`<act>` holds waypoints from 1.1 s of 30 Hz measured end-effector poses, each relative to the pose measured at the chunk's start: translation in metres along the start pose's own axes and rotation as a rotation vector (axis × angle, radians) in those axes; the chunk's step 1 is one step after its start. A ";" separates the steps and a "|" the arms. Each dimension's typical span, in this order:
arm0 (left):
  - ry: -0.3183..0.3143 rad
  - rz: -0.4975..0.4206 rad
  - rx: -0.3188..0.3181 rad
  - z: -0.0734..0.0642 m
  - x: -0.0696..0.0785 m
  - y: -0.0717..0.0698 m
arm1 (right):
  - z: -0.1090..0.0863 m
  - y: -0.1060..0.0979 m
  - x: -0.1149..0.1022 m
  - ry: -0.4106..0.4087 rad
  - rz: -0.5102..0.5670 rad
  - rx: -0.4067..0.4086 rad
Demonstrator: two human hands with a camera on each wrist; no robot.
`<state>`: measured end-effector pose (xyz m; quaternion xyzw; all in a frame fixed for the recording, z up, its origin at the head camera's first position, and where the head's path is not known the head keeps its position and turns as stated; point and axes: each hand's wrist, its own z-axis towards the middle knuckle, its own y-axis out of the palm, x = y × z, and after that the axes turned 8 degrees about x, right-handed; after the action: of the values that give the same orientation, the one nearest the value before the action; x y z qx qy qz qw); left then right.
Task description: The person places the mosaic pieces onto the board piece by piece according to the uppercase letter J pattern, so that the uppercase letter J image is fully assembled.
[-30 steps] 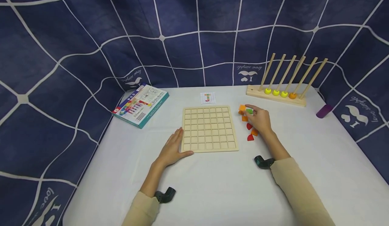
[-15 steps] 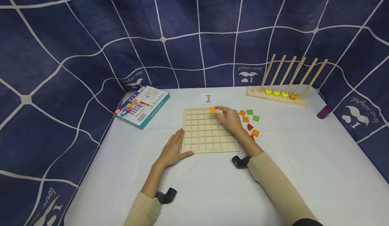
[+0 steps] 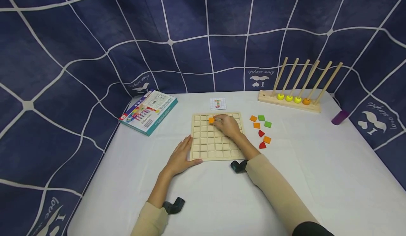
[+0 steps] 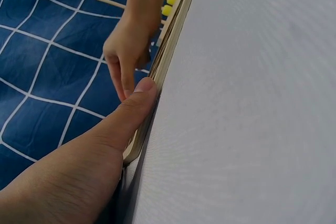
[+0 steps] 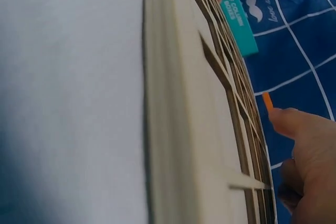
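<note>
My right hand (image 3: 227, 126) pinches an orange square tile (image 3: 211, 121) over the far rows of the wooden grid board (image 3: 216, 159). In the right wrist view the tile (image 5: 268, 101) shows edge-on at the fingertips, above the board's compartments. Whether it touches the board I cannot tell. My left hand (image 3: 180, 156) lies at the board's near left corner, fingers straight along the left side and thumb along the front edge. That thumb (image 4: 137, 103) rests on the board's rim in the left wrist view.
Right of the board lie orange tiles (image 3: 267, 140), green tiles (image 3: 268, 124) and red quarter-round pieces (image 3: 262, 145). A pattern card (image 3: 218, 103) is behind the board. A box (image 3: 149, 112) lies left. A peg stand (image 3: 289, 102) and a purple cylinder (image 3: 340, 117) are at right.
My right hand took an orange tile from the loose pieces, carried it left over the board, then moved farther left and slightly nearer. The left hand stayed in place.
</note>
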<state>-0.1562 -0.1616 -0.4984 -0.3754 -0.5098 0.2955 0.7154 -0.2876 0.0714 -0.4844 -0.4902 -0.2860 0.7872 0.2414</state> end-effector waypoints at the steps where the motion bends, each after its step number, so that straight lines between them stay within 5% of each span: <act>1: 0.001 -0.001 0.002 0.000 0.000 0.000 | 0.000 0.001 0.000 0.003 -0.006 -0.008; 24: -0.007 -0.001 0.002 0.000 0.003 -0.002 | 0.004 0.003 -0.005 0.021 -0.094 -0.061; 33: -0.012 0.006 -0.010 -0.001 0.001 0.000 | -0.011 -0.011 -0.003 0.056 0.008 -0.027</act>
<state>-0.1554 -0.1614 -0.4978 -0.3787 -0.5145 0.2971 0.7096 -0.2758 0.0799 -0.4788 -0.5164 -0.2876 0.7702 0.2396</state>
